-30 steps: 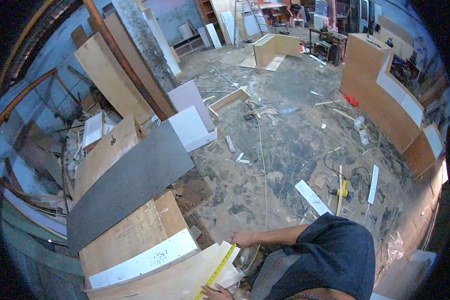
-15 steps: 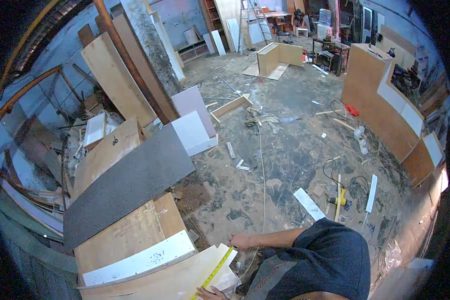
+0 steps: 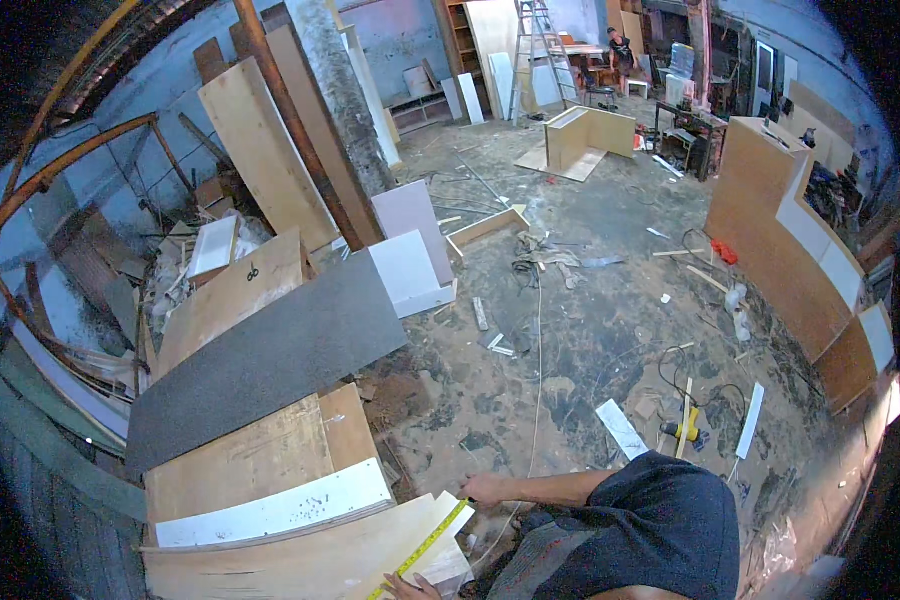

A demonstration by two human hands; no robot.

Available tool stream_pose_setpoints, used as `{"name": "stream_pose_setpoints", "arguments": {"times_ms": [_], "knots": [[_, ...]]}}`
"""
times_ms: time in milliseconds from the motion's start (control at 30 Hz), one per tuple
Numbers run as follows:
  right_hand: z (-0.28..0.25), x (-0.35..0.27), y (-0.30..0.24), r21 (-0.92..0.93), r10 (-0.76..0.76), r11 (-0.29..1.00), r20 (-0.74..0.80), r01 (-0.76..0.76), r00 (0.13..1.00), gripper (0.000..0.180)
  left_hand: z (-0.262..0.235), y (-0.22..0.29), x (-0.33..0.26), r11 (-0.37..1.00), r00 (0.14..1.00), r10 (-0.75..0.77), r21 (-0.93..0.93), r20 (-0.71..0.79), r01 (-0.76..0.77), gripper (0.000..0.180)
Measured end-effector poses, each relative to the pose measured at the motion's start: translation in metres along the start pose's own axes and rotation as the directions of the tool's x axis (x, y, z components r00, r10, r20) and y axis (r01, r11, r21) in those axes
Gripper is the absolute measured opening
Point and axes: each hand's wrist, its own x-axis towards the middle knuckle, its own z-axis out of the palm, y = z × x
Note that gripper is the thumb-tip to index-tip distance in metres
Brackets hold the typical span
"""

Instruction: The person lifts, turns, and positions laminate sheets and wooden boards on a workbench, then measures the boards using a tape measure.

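A yellow measuring tape (image 3: 422,549) lies stretched at a slant across a pale plywood sheet (image 3: 300,562) at the lower left. My right hand (image 3: 486,488) is closed on the tape's far end, by the sheet's corner. Its arm reaches leftward from a dark short sleeve. At the bottom edge, my left hand (image 3: 410,588) lies on the tape and wood with fingers spread; the rest of it is cut off. Beside the sheet is a white strip of board (image 3: 270,513).
A dark grey panel (image 3: 270,360) lies across boards on the left. A yellow power drill (image 3: 682,428) and white strips are on the littered floor. A long brown cabinet (image 3: 770,230) stands at right, a stepladder (image 3: 545,60) and a person (image 3: 622,55) at the back.
The view has shifted, so the background sits farther right and lower. A person at the back shows more fully. Both hands stay on the tape in nearly the same places.
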Motion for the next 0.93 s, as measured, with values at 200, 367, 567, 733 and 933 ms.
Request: {"name": "stream_pose_setpoints", "arguments": {"times_ms": [200,367,567,733,933], "knots": [[-0.023,-0.006,-0.018,0.003,0.066,0.998,0.048,-0.067,0.997,0.037,0.081,-0.038,0.011,0.981,0.974,0.139,-0.110,-0.178,-0.160,0.062],[0.010,0.001,-0.002,-0.015,0.000,1.000,0.028,0.001,1.000,0.039,0.109,-0.048,0.009,0.776,0.945,0.085,-0.574,-0.315,-0.260,0.059],[0.003,0.002,-0.029,-0.022,0.154,0.988,0.085,-0.153,0.984,0.041,0.067,-0.046,-0.012,0.980,0.980,0.132,-0.126,-0.148,-0.151,0.061],[0.043,0.012,0.015,0.069,0.137,0.988,-0.011,-0.136,0.991,0.028,0.084,-0.043,0.015,0.988,0.989,0.124,-0.081,-0.081,-0.130,0.061],[-0.009,0.013,-0.015,0.060,-0.005,0.998,0.061,0.001,0.998,0.047,0.110,-0.066,0.020,0.989,0.984,0.130,-0.057,-0.118,-0.138,0.064]]}}
